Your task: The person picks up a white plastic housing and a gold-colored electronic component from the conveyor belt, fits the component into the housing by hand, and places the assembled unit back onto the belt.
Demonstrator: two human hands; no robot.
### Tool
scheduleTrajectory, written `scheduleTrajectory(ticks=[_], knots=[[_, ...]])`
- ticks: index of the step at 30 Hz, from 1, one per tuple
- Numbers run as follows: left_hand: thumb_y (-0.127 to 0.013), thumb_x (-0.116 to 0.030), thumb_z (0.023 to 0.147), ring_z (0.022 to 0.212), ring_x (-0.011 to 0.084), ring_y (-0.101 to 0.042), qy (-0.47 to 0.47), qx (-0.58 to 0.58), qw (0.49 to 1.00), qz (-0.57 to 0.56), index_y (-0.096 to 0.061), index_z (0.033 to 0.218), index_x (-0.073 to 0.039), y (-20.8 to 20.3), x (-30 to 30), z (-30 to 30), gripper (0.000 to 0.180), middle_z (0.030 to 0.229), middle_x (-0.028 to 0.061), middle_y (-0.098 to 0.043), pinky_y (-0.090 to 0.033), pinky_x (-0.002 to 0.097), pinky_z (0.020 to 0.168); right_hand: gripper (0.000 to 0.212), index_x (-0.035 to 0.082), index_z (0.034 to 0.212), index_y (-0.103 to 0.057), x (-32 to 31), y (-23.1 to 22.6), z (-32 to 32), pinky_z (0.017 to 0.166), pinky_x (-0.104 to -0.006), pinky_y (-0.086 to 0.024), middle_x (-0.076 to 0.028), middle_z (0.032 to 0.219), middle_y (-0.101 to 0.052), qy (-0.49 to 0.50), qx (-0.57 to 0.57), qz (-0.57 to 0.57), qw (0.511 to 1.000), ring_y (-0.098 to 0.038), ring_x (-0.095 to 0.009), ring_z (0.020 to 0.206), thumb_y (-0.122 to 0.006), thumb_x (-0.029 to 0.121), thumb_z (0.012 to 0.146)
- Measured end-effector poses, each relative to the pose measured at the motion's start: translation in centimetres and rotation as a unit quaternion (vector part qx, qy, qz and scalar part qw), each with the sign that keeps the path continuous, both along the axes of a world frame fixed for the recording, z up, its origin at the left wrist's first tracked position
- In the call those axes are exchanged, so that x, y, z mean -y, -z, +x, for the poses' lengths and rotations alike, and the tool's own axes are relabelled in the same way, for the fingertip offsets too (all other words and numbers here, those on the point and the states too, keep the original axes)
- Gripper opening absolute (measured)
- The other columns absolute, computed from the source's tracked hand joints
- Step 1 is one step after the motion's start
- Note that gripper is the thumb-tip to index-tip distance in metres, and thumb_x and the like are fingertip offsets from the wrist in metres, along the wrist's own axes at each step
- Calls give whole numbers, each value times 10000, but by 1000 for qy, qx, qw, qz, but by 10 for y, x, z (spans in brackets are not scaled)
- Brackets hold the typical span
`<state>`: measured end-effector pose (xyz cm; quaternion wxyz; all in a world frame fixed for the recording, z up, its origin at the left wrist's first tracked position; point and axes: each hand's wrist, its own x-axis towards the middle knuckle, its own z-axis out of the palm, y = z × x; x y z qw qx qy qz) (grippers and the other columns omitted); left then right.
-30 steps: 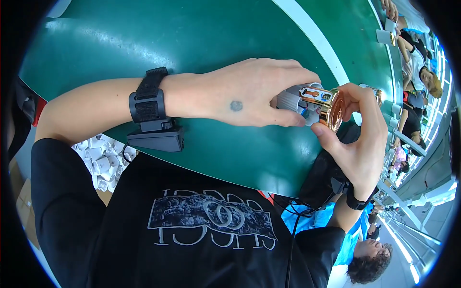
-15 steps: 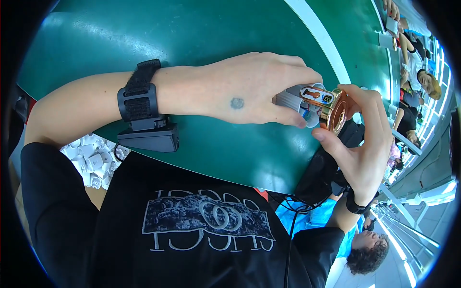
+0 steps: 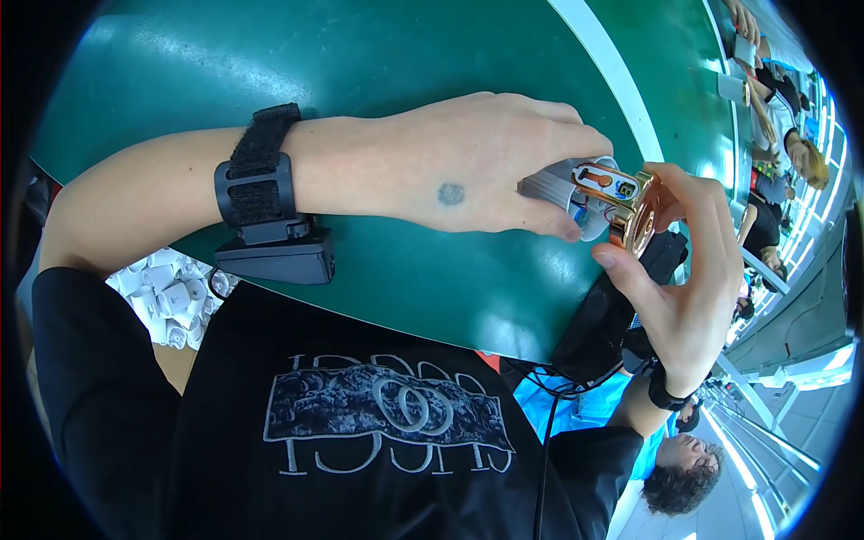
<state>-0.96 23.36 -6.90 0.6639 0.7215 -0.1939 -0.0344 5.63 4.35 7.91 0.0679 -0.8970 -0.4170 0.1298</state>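
My left hand reaches across from the left, its fingers and thumb closed around a pale grey, ribbed plastic housing. The housing's open end faces right, and thin wires show at its mouth. Pinched by its round rim, a shiny gold cap sits between the thumb and fingers of my right hand. From the cap a strip with a small display and an orange-brown part extends toward the housing. Cap and housing are very close; whether the strip enters the housing I cannot tell.
Under my hands lies a green tabletop with a white stripe. Many white plastic pieces fill a box below the table edge at left. A black bag-like item and cables lie near my right forearm. Other people sit along the right.
Both hands have shifted slightly right with the housing and the gold cap. The cap has turned a little, so its strip and display face upward more plainly.
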Motion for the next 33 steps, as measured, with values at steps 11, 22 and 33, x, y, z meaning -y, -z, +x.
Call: scheduleTrajectory(ticks=[11,22,33], knots=[[-756,-368,909,979,375,-670,-19,24,999,15,-628,1266,36,2,1,0,554,1092,198,-664,-540,440,862,683,-26,1284,-628,15,9,8,892,-329,-487,-79,1078,-612,17,-70,41,997,-589,-192,979,-881,318,751],[-795,-217,910,828,243,-731,-19,52,998,16,-531,1417,-16,5,3,2,606,1178,131,-600,-636,325,714,642,-21,1301,-616,5,2,-7,941,-321,-486,-73,1088,-623,79,-41,12,996,-585,-184,1008,-867,264,783],[-791,-149,899,841,202,-734,2,14,999,29,-513,1455,-25,-2,2,0,633,1258,120,-590,-632,290,727,605,-15,1277,-631,10,5,-5,912,-322,-505,-74,1084,-644,86,-70,50,993,-613,-191,982,-872,218,774]])
